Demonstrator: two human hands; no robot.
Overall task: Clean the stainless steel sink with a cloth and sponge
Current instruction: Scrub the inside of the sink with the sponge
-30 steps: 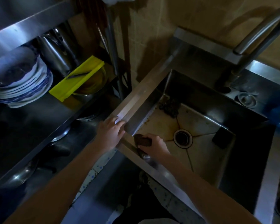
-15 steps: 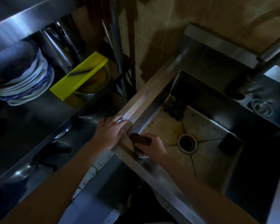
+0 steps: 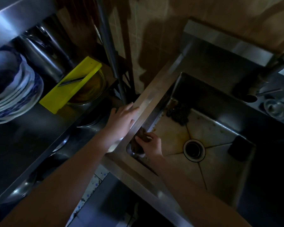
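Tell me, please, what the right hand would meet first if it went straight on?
Probably the stainless steel sink's left inner wall: the right hand, gripping a dark brown sponge, points into it, though depth is unclear.

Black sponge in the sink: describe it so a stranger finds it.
Find the steel sink. On its floor, right of the round drain, lies the black sponge. It is a neat dark block, unlike the ragged clump in the corner.

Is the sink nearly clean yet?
Not nearly; nothing looks finished. The right hand presses a brown pad against the left wall of the sink, while the left hand rests on the rim. Still left: brown stains on the floor and dark gunk in the back corner.
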